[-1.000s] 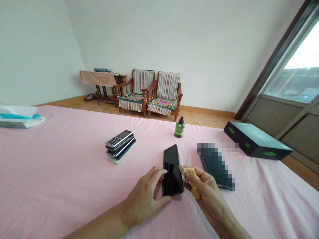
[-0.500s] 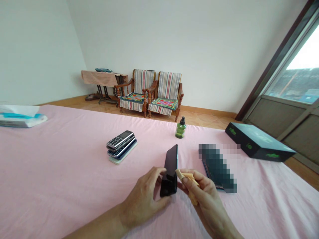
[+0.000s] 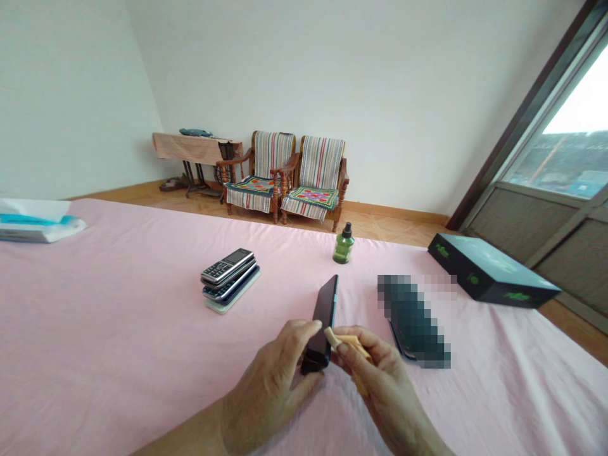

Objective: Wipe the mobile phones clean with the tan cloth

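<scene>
Left hand (image 3: 268, 386) curled, fingers gripping lower end of black smartphone (image 3: 323, 316). Phone tilted up on its long edge over pink bedsheet (image 3: 142, 354). Right hand (image 3: 380, 386) pinches folded tan cloth (image 3: 349, 344), tip just beside phone. Stacked keypad phones (image 3: 229, 277) well left.

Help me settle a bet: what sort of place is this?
Probably a bedroom in a home. A pink sheet covers what looks like a large bed, two wooden armchairs with striped covers stand against the wall, and a cloth-covered table sits in the corner.
</scene>
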Tool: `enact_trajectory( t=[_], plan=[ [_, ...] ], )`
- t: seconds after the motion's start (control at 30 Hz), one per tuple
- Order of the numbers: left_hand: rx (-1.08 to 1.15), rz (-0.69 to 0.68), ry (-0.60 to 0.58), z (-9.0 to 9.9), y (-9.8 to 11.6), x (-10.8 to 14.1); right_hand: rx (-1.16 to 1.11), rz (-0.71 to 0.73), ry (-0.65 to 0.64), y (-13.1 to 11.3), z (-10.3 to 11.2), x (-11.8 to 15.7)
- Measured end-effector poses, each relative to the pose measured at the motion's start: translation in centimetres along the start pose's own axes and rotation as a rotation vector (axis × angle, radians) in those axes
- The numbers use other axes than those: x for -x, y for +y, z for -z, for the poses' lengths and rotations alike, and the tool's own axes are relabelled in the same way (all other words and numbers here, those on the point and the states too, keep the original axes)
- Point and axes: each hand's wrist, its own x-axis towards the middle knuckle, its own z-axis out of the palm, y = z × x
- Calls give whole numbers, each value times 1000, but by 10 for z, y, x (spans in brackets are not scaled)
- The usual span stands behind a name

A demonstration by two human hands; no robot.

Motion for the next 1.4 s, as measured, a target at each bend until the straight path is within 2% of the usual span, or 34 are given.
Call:
enact_trajectory(
  t=[0.13,0.23,0.37,0.53,0.63,0.77,0.9,1.1,1.23,1.4],
  plan=[
    [-102,-159,-38,3,1,-1,-33,10,-7,0,-1,0],
    [-183,-206,-47,3,1,-1,-31,2,-8,0,-1,0],
    [-292,-237,-17,1,-2,3,-3,4,21,0,4,-1],
    [-416,-282,52,2,-4,7,25,9,129,1,15,-7],
    [-388,-254,78,3,-4,7,55,19,159,0,18,-8],
    [-274,-217,170,3,-3,5,140,40,184,-1,21,-9],
    [-139,-193,191,1,0,4,299,110,293,-4,27,-11],
    [-150,-312,101,6,8,4,582,327,474,-15,40,-18],
    [-190,-313,110,8,13,5,828,457,519,-21,54,-27],
    [-229,-316,112,10,15,6,1105,549,551,-19,69,-33]
  ],
)
